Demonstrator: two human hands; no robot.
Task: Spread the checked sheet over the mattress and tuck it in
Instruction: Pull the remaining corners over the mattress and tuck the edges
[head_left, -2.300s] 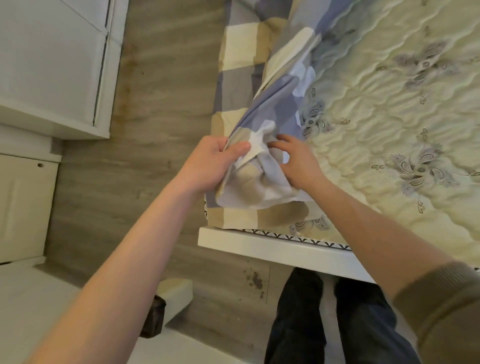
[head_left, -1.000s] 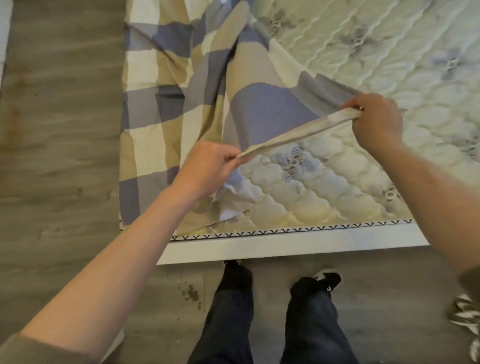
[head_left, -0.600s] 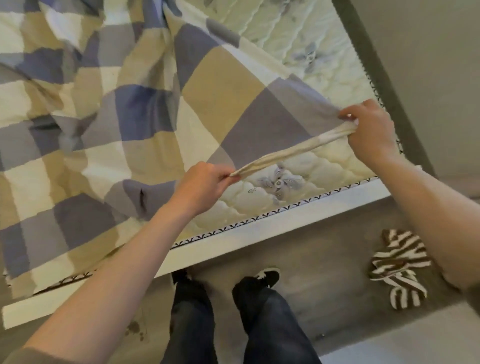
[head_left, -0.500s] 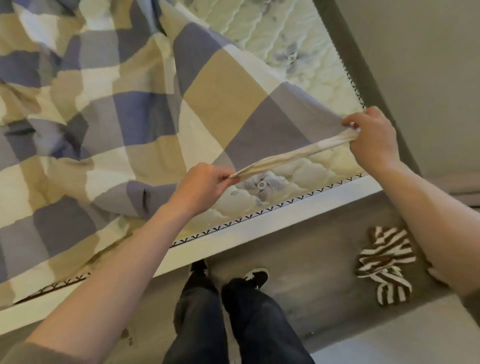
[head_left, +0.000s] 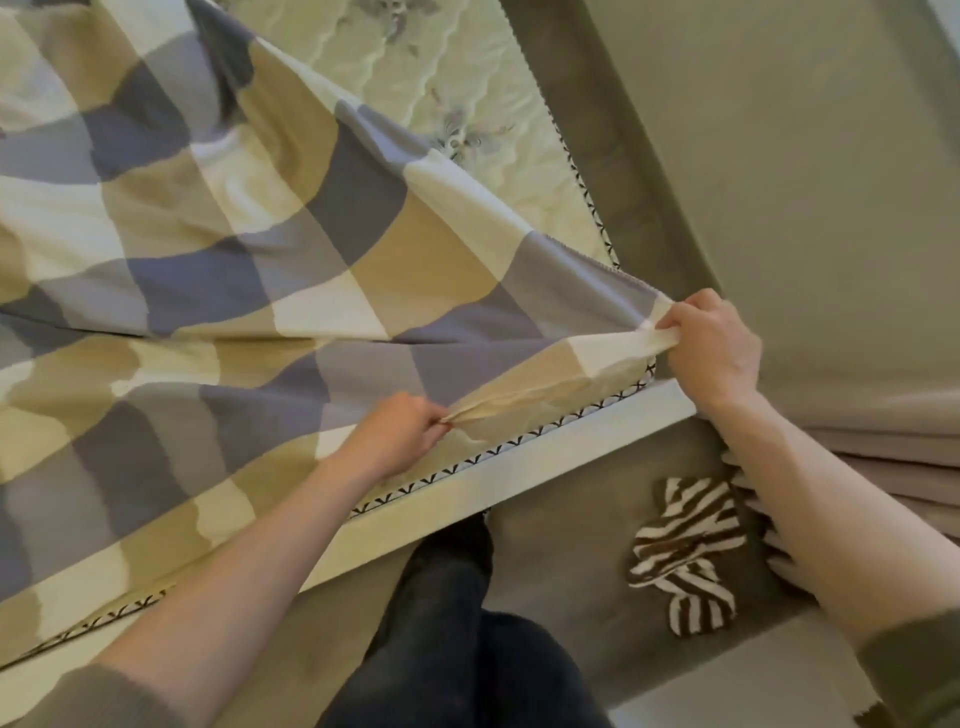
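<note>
While I stand at the foot of the bed, I am at the spreading step. My left hand pinches the near hem of the sheet with curled fingers. My right hand grips the same hem at its corner, just over the near right corner of the mattress. The hem is pulled fairly tight between them, a little above the white bed frame. That held edge runs along the foot of the bed, rising to my right in the view. The rest of the sheet reaches away from me over the mattress, billowed and creased, so I judge its long axis lies up the bed. A strip of mattress along the right side is uncovered. Next, I think, I must draw the corner right and down, lay the hem flat, then push it under.
</note>
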